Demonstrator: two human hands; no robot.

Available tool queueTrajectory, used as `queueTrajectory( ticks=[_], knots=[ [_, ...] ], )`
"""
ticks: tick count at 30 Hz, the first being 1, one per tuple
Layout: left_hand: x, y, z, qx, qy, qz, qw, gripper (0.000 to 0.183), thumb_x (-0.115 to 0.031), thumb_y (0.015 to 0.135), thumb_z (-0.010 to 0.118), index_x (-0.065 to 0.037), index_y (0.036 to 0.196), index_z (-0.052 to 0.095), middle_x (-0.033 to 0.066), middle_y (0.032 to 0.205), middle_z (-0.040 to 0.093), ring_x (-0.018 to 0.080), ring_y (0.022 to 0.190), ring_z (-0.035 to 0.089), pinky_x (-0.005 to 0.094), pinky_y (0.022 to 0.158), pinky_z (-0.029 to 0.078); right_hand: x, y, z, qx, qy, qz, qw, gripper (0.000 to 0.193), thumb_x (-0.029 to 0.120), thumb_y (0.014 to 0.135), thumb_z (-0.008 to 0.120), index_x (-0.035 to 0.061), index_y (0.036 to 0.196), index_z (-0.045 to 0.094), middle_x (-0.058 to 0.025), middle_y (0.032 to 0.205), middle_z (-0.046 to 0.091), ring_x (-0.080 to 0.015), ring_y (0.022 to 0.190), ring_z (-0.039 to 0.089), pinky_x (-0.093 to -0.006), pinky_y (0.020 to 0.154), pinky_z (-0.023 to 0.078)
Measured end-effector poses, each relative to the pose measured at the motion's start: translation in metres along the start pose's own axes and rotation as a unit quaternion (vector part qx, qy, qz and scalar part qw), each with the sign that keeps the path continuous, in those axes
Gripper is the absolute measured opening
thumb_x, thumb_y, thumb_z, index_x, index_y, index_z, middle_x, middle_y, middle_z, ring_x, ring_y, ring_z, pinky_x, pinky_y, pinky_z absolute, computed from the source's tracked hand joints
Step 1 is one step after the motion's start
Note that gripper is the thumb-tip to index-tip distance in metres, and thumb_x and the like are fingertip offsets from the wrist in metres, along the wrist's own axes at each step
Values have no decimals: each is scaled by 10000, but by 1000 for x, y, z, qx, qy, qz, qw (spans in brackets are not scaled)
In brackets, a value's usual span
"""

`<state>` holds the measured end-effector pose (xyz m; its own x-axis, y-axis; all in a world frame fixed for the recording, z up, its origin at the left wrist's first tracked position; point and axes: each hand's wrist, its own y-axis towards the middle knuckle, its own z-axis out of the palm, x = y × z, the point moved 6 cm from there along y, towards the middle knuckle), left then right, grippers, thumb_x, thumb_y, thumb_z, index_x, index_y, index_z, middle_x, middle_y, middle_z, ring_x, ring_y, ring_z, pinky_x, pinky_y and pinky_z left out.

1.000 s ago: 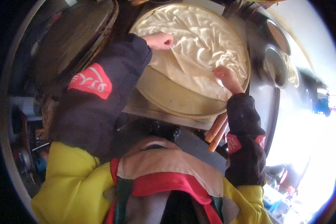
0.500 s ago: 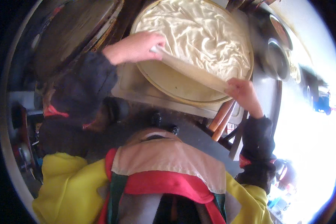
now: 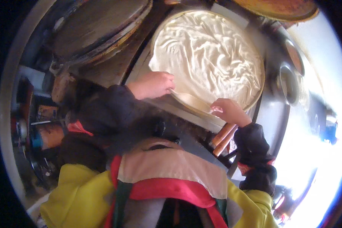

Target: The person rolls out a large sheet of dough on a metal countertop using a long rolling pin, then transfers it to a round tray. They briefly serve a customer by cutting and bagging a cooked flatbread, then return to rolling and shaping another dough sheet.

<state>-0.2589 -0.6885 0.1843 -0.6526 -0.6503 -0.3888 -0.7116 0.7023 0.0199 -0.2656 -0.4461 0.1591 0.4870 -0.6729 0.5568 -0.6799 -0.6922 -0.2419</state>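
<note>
A pale cream, thin, cloth-like sheet (image 3: 201, 53) lay heavily creased over a large, round, shallow vessel with a thin yellowish rim (image 3: 262, 81), which sat on a light-grey metal counter (image 3: 202, 120) close to the counter's near edge. The person's bare left hand (image 3: 152, 84) had thumb and fingers pinched together on the sheet's near edge, towards its left. The bare right hand (image 3: 230, 111) appeared to have its fingertips closed on the same edge, farther right, just above the rim; its exact hold was blurred. Between the two hands the edge ran as a narrow, fairly straight band along the near side of the vessel.

Good handling here, as I judged it, called for both pinches to be kept shallow, at the very border, with an even pull from each side, since a stronger tug from one hand would probably skew the cloth. Smoothing the folds outward from the middle seemed wiser than dragging at the border alone.

Two orange-brown wooden handles (image 3: 223, 137) jutted out past the counter's near edge, below the right hand, so that wrist was best kept high to avoid knocking them. A grey metal pot (image 3: 287, 84) stood beyond the vessel's right side.
</note>
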Motion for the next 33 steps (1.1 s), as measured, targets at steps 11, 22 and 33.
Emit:
queueTrajectory(
  ticks=[11, 22, 33],
  knots=[
    [3, 9, 22, 27, -37, 29, 999, 110, -177, 739, 613, -108, 814, 653, 59, 815, 535, 256, 840, 570, 387, 714, 479, 0, 136, 38, -58, -192, -141, 969, 565, 276, 875, 504, 183, 1397, 310, -99, 1468, 231, -302, 1355, 202, -477, 1087, 176],
    [31, 51, 53, 223, -26, 22, 974, 136, -141, 768, 587, -52, 854, 642, 135, 834, 609, 323, 802, 607, 414, 688, 480, -62, 170, -14, -107, -210, -64, 970, 545, 288, 873, 512, 198, 1383, 343, -99, 1464, 241, -308, 1343, 225, -468, 1080, 186],
    [105, 113, 41, 251, 38, -102, 962, 224, -146, 808, 493, -54, 929, 658, 177, 903, 643, 337, 844, 621, 404, 721, 492, -22, 77, 8, -61, -26, 147, 987, 110, 103, 718, 666, 55, 800, 612, -104, 784, 620, -267, 725, 610, -372, 657, 476]
  ],
)
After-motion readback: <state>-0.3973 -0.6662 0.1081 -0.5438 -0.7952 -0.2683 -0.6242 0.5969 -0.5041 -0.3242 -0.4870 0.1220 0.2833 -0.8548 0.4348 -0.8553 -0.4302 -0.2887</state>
